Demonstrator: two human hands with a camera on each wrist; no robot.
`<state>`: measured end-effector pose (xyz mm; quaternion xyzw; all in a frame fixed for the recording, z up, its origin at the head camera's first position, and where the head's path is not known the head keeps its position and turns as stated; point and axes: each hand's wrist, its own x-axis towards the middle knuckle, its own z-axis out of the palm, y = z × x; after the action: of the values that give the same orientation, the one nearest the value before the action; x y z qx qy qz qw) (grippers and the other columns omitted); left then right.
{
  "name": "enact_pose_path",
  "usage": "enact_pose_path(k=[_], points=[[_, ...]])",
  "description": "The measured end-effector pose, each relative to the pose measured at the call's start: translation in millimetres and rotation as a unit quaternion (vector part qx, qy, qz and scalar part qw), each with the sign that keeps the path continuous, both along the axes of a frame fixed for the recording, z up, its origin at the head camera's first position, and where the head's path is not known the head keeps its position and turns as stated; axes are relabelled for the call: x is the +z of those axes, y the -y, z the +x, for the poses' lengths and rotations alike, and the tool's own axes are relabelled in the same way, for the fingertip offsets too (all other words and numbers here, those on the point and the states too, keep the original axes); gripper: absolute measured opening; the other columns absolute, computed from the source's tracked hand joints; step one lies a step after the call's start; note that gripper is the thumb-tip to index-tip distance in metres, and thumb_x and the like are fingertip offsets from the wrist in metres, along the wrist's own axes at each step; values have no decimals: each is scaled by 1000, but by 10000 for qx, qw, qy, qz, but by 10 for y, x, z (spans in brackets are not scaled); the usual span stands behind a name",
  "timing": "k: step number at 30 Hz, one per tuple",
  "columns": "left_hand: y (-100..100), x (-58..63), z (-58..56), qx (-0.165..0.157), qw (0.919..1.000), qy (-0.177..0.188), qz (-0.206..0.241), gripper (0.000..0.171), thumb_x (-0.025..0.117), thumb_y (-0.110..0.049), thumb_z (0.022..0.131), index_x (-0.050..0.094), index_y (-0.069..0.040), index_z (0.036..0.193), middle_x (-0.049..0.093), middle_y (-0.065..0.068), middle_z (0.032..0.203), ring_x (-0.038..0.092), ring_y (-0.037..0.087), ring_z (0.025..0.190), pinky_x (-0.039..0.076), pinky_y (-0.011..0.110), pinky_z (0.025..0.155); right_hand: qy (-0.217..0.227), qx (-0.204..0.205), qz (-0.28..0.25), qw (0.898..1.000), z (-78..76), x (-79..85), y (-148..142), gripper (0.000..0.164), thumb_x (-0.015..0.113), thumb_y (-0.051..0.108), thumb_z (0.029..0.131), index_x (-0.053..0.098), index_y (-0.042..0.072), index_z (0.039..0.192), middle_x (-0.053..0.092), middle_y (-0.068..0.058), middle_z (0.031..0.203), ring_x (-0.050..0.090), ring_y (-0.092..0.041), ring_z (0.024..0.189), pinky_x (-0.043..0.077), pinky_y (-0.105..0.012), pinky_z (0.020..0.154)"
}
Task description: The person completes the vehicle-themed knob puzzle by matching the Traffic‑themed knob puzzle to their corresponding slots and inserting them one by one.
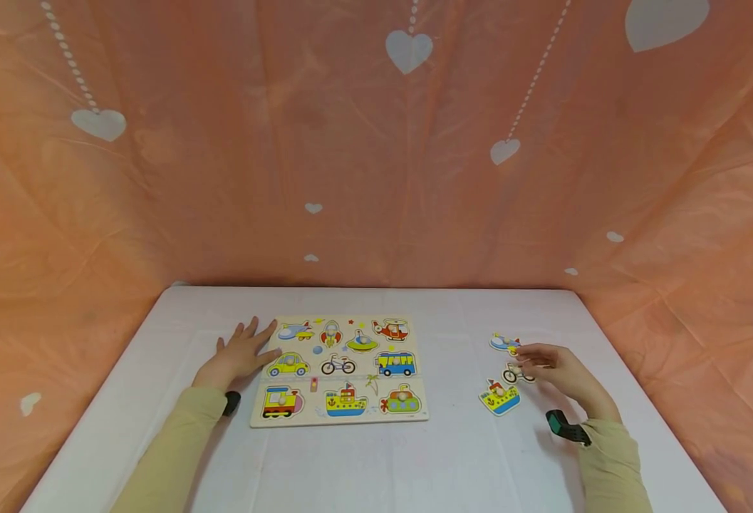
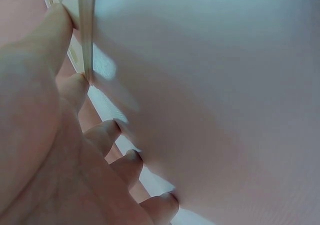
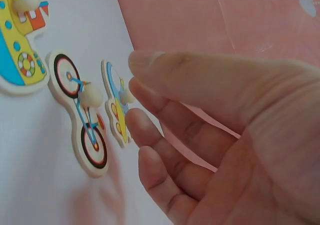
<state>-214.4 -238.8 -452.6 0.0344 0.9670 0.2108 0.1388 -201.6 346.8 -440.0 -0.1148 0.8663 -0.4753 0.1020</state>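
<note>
A wooden knob puzzle board with vehicle pictures lies on the table. Spread along its left edge, my left hand rests with the thumb and index finger touching the board and the other fingertips on the table. To the right of the board lie three loose pieces: a plane, a bicycle and a ship, each with a wooden knob. Over the bicycle and plane hovers my right hand, fingers loosely bent and holding nothing. Its fingertips are close to the plane piece in the right wrist view.
Knobbed pieces such as the car, bus and train sit in the board. White cloth covers the table. Behind and at both sides hangs an orange curtain with white hearts.
</note>
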Motion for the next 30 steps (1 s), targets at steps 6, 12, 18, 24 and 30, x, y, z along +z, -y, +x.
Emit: enact_pose_path(k=[6, 12, 18, 24, 30], points=[[13, -7, -3, 4, 10000, -34, -26, 80, 58, -49, 91, 23, -10, 152, 6, 31, 153, -1, 54, 137, -2, 73, 102, 117, 11, -48, 9999, -1, -17, -32, 41, 69, 7, 87, 57, -9, 122, 65, -22, 111, 63, -23, 96, 54, -27, 74], [2, -6, -4, 36, 10000, -6, -22, 79, 59, -48, 92, 23, -10, 152, 6, 30, 154, -1, 54, 137, -3, 73, 102, 254, 52, -13, 9997, -21, -87, -57, 41, 71, 7, 85, 58, -10, 120, 65, -22, 109, 63, -16, 91, 53, -24, 73], [10, -32, -13, 57, 10000, 15, -17, 80, 57, -49, 92, 22, -11, 152, 5, 30, 154, -2, 53, 137, -4, 72, 102, 189, -63, 227, 9995, -51, -168, -56, 38, 73, 8, 84, 62, -6, 117, 66, -16, 106, 61, -13, 86, 51, -23, 69], [-3, -43, -6, 75, 10000, 31, -3, 79, 58, -48, 92, 23, -11, 152, 5, 29, 154, -2, 53, 138, -4, 72, 102, 205, -106, 365, 9991, -40, -184, -20, 33, 73, 7, 83, 64, -4, 113, 65, -13, 102, 55, -15, 82, 48, -23, 65], [0, -39, -10, 88, 9999, 21, -46, 79, 57, -48, 92, 23, -12, 152, 5, 29, 154, -2, 53, 138, -4, 72, 102, 20, 44, 448, 9990, -75, -185, 8, 28, 73, 6, 83, 66, -5, 108, 63, -10, 92, 52, -14, 76, 46, -22, 59]])
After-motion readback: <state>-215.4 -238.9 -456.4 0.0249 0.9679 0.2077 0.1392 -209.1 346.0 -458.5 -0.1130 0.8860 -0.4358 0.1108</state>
